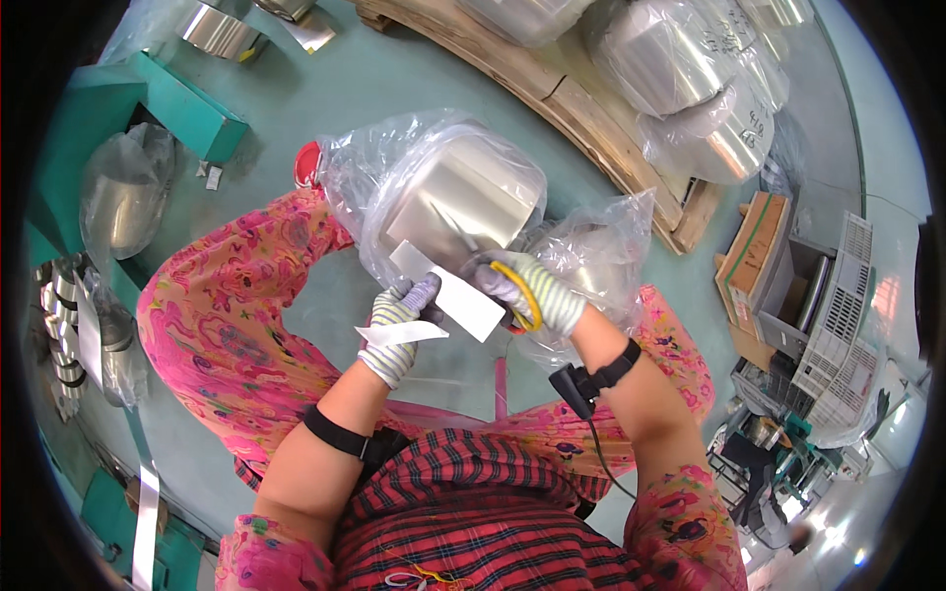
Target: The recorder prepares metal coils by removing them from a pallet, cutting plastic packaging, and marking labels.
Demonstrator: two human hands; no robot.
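Observation:
My left hand [399, 320], in a striped glove with grey fingertips, pinches a white rectangular paper piece [471, 307] at its left edge. A narrower curled white strip [402, 334] lies across the same hand's fingers. My right hand [537, 288], gloved alike, is closed around yellow-handled scissors [530, 295], at the right of the paper. Their blades appear to point up and left over the shiny metal roll [473, 192]. This roll sits in a clear plastic bag [360, 172] between my legs. A second bagged roll [586, 261] stands behind my right hand.
A wooden pallet [552, 94] with several bagged metal rolls [665, 59] is at the far right. Crates [833, 315] and a wooden box [754, 236] stand right. At left are a green metal frame [192, 108], another bagged roll [123, 202] and metal strips [64, 315].

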